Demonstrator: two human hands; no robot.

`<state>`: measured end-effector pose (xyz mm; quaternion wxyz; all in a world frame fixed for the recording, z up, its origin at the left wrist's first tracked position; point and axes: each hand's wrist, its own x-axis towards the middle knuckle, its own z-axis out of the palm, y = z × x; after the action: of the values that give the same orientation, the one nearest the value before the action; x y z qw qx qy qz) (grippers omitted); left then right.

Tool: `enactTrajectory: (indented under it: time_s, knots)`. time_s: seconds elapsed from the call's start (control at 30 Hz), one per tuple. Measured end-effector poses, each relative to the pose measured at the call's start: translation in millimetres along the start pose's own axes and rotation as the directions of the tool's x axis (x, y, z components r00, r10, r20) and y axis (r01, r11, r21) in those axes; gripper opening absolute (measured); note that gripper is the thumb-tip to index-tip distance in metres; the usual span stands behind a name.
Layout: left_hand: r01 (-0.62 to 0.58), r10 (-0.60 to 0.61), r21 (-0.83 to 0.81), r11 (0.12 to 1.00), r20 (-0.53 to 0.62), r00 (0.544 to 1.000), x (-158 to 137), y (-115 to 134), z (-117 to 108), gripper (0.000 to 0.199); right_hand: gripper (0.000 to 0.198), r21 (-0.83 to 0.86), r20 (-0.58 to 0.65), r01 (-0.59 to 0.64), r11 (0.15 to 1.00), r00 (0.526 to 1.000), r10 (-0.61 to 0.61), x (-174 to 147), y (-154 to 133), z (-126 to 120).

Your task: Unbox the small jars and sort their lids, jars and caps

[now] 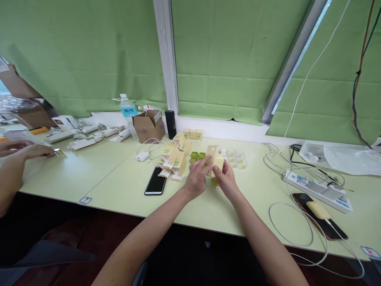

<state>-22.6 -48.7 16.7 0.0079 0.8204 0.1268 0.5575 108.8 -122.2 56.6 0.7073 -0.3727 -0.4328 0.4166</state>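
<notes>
A small cream cardboard box (218,162) is held just above the table in front of me, one flap standing up. My right hand (228,182) grips it from the right, thumb on the near face. From the left, my left hand (196,180) has its fingers closed at the box's flap and side. Under the box, a small yellow-green piece (214,182) shows in part. Behind my left fingers sit several green containers (195,155). Clear plastic cups with yellow spots (238,159) lie beyond my right hand. Several similar cream boxes (177,158) with open flaps are heaped to the left.
A phone (155,182), white charger (143,156), brown carton (149,126), water bottle (128,113) and black cylinder (170,124) stand or lie left. Right are a power strip (318,190), loose cables and another phone (336,229). At far left, a co-worker's hand (37,151) rests near a small shiny object.
</notes>
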Motion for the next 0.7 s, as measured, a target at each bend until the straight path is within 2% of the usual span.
enactTrajectory:
  time_s: [0.1, 0.17, 0.27, 0.37, 0.53, 0.7]
  knots:
    - [0.083, -0.087, -0.143, 0.986, -0.022, 0.996, 2, 1, -1, 0.06, 0.053, 0.084, 0.015, -0.021, 0.996, 1.0, 0.02, -1, -8, -3]
    - [0.177, -0.185, -0.245, 0.953, -0.008, 0.983, 3, 1, -2, 0.059, 0.051, 0.129, 0.028, -0.03, 0.991, 0.999, 0.027, 0, -11, -5]
    - [0.315, -0.314, -0.389, 0.866, 0.069, 0.947, 4, -1, -3, 0.051, 0.052, 0.143, 0.026, -0.032, 0.989, 0.999, 0.029, 1, -12, -7]
    - [0.418, -0.396, -0.511, 0.751, 0.157, 0.905, 5, -1, -1, 0.054, 0.055, 0.126, 0.021, -0.033, 0.991, 0.999, 0.03, 3, -12, -6]
    - [0.531, -0.395, -0.693, 0.487, 0.368, 0.842, 9, -2, 4, 0.069, 0.062, 0.092, 0.024, -0.015, 0.996, 1.0, 0.013, 2, -14, -4]
    - [0.558, -0.408, -0.74, 0.377, 0.408, 0.817, 13, -5, 4, 0.071, 0.062, 0.113, 0.055, 0.004, 0.994, 0.998, -0.01, 1, -9, -3]
